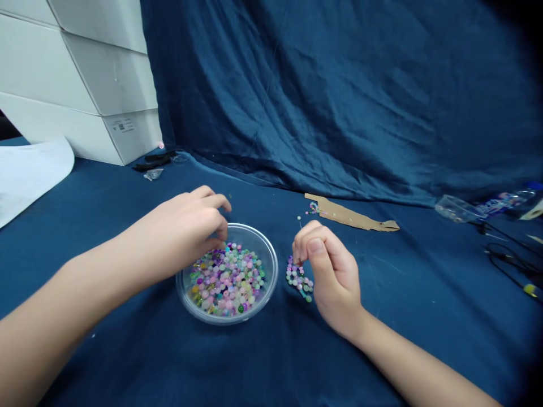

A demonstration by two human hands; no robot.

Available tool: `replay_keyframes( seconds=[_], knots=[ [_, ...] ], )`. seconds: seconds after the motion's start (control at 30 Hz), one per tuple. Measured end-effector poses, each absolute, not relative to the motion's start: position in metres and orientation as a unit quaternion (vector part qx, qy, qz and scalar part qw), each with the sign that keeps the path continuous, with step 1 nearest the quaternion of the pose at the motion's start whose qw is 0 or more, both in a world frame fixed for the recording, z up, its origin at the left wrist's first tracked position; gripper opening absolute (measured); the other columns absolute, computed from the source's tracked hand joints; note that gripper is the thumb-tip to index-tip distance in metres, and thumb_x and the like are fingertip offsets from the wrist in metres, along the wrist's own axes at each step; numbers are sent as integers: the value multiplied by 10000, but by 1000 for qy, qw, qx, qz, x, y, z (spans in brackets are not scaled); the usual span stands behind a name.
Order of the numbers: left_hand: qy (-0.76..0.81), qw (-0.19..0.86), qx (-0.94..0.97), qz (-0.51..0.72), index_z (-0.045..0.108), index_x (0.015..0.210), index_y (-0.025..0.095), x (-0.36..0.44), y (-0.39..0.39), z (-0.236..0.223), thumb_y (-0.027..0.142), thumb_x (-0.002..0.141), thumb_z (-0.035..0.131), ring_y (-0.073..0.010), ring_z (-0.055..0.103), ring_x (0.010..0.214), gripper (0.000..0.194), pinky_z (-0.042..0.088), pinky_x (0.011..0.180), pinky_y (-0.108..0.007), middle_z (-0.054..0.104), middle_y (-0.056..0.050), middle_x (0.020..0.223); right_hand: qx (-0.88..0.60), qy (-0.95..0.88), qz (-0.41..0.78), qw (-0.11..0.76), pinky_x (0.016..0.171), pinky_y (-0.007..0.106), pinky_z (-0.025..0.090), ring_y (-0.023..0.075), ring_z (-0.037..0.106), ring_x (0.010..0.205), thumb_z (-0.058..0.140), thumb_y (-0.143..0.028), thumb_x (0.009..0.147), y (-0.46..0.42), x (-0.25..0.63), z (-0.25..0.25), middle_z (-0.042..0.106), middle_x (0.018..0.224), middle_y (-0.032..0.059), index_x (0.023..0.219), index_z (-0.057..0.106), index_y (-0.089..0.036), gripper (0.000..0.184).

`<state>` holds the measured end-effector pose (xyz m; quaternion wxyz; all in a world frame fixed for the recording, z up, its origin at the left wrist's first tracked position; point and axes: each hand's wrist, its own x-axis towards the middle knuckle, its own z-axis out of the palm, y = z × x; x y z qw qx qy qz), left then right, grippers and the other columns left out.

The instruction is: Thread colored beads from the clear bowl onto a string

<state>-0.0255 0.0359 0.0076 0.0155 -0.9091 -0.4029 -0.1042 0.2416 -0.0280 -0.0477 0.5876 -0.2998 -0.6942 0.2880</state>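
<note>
Centre of frame, on a blue cloth-covered tabletop (373,350): left hand (178,232), grip loosely curled, fingertips over a clear plastic bowl (275,265) of mixed pastel beads (229,280), any held bead hidden; right hand (331,277), grip pinched shut on the end of a short beaded strand (299,280) beside the bowl.

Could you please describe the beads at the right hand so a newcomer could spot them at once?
On the blue cloth sits a clear bowl of beads. Just right of it, the right hand pinches a short strand, curved rather than heaped.
</note>
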Motion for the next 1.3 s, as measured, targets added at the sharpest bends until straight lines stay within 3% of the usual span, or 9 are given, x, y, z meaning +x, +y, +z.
replay_keyframes(
  seconds=[0.1,0.2,0.37,0.8,1.3],
  knots=[
    [-338,-90,-904,-247,871,889,294,-15,32,19,303,889,826,-261,726,1028,46,564,923,-381,827,-36,1114,-290,-691,336,571,614,306,371,136,451,645,510,-289,1162,-30,244,-49,518,743,-30,882,591,-231,297],
    [-304,-237,-863,-327,865,955,281,0,20,24,339,911,839,-173,767,836,77,583,796,-270,847,14,911,-275,-710,334,556,592,294,373,128,458,618,527,-300,1151,-33,245,-48,537,728,-28,859,606,-224,312],
    [-270,-342,-819,-373,866,917,236,16,10,15,242,860,888,-178,789,850,61,621,768,-244,848,-20,922,-277,-738,321,525,551,285,413,132,490,574,538,-348,1131,-37,246,-44,564,670,-19,801,610,-222,361],
    [-213,-378,-788,-437,863,896,219,24,9,6,178,834,927,-124,758,862,98,623,784,-166,815,-14,912,-250,-737,399,486,558,256,390,107,446,566,543,-325,1139,-37,247,-42,515,661,-44,807,603,-217,354],
    [-245,-400,-772,-428,891,936,208,24,8,6,118,797,925,-136,782,853,170,643,776,-163,842,-28,914,-263,-714,419,495,589,264,347,107,439,619,524,-346,1162,-38,246,-40,516,708,-42,818,595,-217,374]
  ],
)
